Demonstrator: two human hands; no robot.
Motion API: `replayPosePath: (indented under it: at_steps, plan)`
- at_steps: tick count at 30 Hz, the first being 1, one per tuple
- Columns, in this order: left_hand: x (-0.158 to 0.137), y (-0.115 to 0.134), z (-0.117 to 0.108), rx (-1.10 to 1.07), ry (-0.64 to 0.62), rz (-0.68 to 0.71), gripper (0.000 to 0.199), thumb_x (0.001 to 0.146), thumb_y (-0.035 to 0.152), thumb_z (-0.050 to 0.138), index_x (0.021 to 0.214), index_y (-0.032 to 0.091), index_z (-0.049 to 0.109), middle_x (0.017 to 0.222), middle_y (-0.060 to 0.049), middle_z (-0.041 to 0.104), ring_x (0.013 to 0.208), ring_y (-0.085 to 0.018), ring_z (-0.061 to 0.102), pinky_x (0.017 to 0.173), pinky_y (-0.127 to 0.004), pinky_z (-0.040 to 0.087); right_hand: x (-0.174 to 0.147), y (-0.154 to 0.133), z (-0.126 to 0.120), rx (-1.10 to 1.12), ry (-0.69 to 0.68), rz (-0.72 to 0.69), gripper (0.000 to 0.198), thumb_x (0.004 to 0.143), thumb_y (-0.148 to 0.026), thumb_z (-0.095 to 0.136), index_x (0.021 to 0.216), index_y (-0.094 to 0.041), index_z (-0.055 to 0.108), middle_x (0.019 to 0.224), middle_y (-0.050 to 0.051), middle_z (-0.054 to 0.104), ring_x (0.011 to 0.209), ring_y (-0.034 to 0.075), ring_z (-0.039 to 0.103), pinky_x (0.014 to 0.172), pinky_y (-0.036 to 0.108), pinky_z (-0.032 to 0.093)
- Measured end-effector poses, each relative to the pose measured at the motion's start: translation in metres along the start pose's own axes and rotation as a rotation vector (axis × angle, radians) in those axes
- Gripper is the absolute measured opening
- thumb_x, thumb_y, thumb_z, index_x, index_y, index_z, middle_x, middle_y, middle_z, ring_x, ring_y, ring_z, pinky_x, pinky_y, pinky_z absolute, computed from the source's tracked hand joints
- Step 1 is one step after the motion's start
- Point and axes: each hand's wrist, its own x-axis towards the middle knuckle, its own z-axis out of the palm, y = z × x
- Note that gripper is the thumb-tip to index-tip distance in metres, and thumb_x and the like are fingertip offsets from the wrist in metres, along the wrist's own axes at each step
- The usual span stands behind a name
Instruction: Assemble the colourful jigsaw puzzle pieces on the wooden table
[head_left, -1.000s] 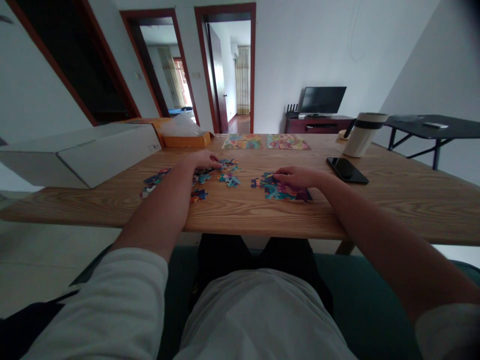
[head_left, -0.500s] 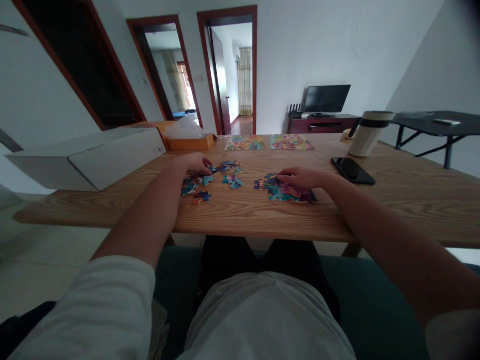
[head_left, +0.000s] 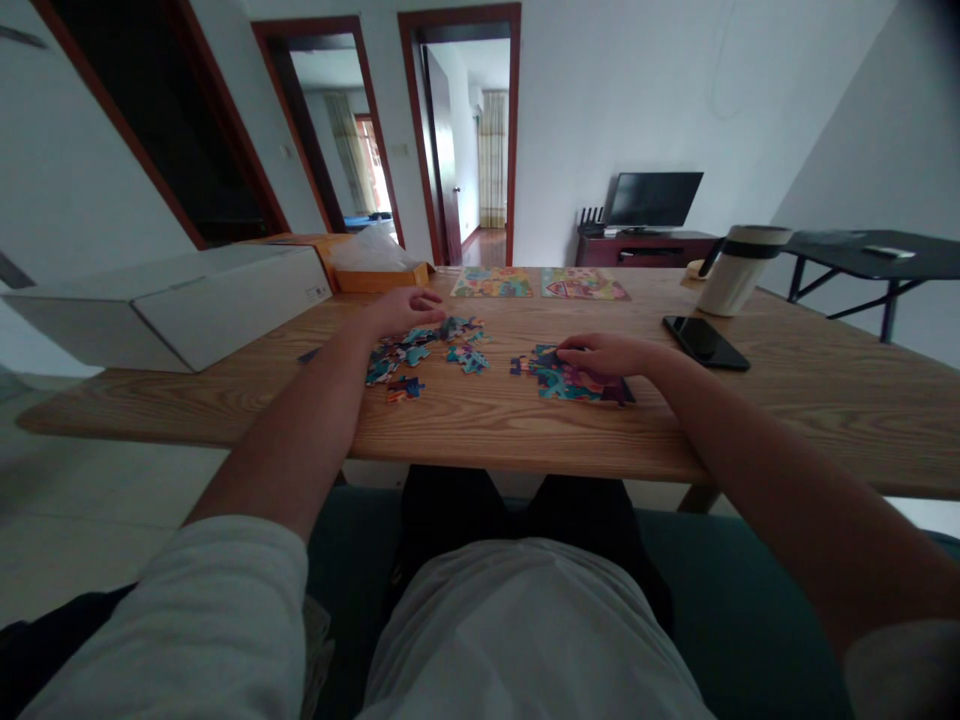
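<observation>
My left hand [head_left: 409, 309] hovers over the far side of a pile of loose puzzle pieces [head_left: 405, 350], its fingers apart and slightly bent, with nothing visible in them. A few joined or overlapping pieces [head_left: 468, 358] lie right of the pile, and an orange and blue piece [head_left: 406, 389] lies at its near side. My right hand [head_left: 596, 354] rests on a partly assembled jigsaw puzzle [head_left: 559, 386] in teal, purple and pink. Its fingers are stretched out over the puzzle's far part and cover some of it.
On the wooden table [head_left: 465, 430] a long white box [head_left: 225, 300] and an orange box lid [head_left: 379, 280] stand at the left. Two colourful picture sheets [head_left: 491, 283] lie at the back. A black phone [head_left: 705, 342] and a white tumbler [head_left: 739, 270] are at the right.
My left hand has moved up and to the right, from the pile's left part to its far edge, and its fingers have spread. My right hand stays on the puzzle.
</observation>
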Motion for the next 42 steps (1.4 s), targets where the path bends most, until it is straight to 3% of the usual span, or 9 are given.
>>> replayPosePath:
  at_steps: [5,8,11,21,25,32,35,38,42]
  plan:
    - [0.006,-0.027,-0.018,0.308,0.028,-0.175,0.072,0.073,0.06,0.075,0.133,0.019,0.067,0.131,-0.011,0.07,0.114,-0.027,0.068,0.093,-0.028,0.051,0.001,0.002,0.001,-0.006,0.015,-0.012,0.06,0.097,-0.068,0.044,0.127,-0.023,0.069,0.121,0.01,0.074,0.101,0.027,0.069,0.089,0.034,0.053]
    - [0.008,-0.054,-0.029,0.436,-0.089,-0.334,0.079,0.065,0.062,0.08,0.132,0.023,0.069,0.128,-0.009,0.072,0.116,-0.03,0.067,0.094,-0.029,0.05,0.002,0.005,0.002,0.001,0.003,-0.007,0.063,0.096,-0.071,0.044,0.128,-0.022,0.068,0.115,0.009,0.076,0.095,0.026,0.07,0.083,0.033,0.053]
    - [0.011,-0.065,-0.03,0.421,-0.143,-0.345,0.08,0.06,0.058,0.084,0.131,0.025,0.069,0.124,-0.007,0.074,0.114,-0.03,0.068,0.09,-0.028,0.051,0.003,0.007,0.002,0.015,-0.019,0.011,0.064,0.095,-0.073,0.044,0.128,-0.023,0.067,0.108,0.009,0.077,0.086,0.024,0.071,0.076,0.033,0.053]
    - [0.003,-0.036,-0.018,0.246,-0.124,-0.236,0.08,0.055,0.048,0.089,0.129,0.024,0.068,0.124,-0.008,0.074,0.108,-0.028,0.07,0.08,-0.027,0.054,-0.001,0.001,0.0,0.039,-0.04,0.035,0.065,0.095,-0.071,0.046,0.13,-0.021,0.065,0.096,0.009,0.077,0.077,0.022,0.07,0.067,0.03,0.052]
    - [-0.001,-0.024,-0.013,-0.007,-0.157,-0.22,0.077,0.056,0.045,0.09,0.127,0.024,0.068,0.118,-0.007,0.076,0.099,-0.025,0.073,0.072,-0.026,0.056,0.001,0.004,0.001,0.025,-0.009,-0.003,0.061,0.094,-0.07,0.049,0.126,-0.021,0.068,0.109,0.011,0.076,0.087,0.023,0.071,0.074,0.03,0.053]
    - [-0.007,-0.009,-0.004,-0.293,-0.143,-0.199,0.07,0.067,0.044,0.087,0.13,0.021,0.067,0.119,-0.011,0.075,0.092,-0.023,0.074,0.076,-0.03,0.058,0.001,0.004,0.002,0.066,-0.029,0.02,0.061,0.095,-0.071,0.047,0.125,-0.021,0.068,0.096,0.009,0.077,0.074,0.022,0.069,0.068,0.031,0.052]
    - [-0.003,-0.017,-0.01,-0.1,-0.085,-0.194,0.064,0.07,0.044,0.083,0.128,0.022,0.07,0.118,-0.01,0.076,0.1,-0.025,0.073,0.084,-0.03,0.056,0.003,0.008,0.003,0.048,-0.02,0.012,0.058,0.096,-0.068,0.048,0.125,-0.022,0.068,0.104,0.01,0.077,0.081,0.023,0.07,0.07,0.031,0.053]
    - [0.0,-0.031,-0.02,0.195,-0.035,-0.229,0.064,0.061,0.049,0.086,0.118,0.022,0.076,0.118,-0.008,0.076,0.109,-0.028,0.071,0.09,-0.027,0.053,0.006,0.012,0.003,0.037,-0.015,-0.007,0.056,0.096,-0.066,0.049,0.126,-0.023,0.068,0.109,0.009,0.077,0.088,0.024,0.07,0.075,0.031,0.054]
    - [0.002,-0.038,-0.023,0.307,-0.146,-0.299,0.075,0.053,0.051,0.089,0.122,0.023,0.076,0.114,-0.007,0.078,0.107,-0.028,0.071,0.087,-0.025,0.052,0.005,0.012,0.003,0.025,-0.007,-0.028,0.055,0.096,-0.066,0.049,0.124,-0.023,0.069,0.111,0.009,0.076,0.091,0.024,0.07,0.079,0.032,0.053]
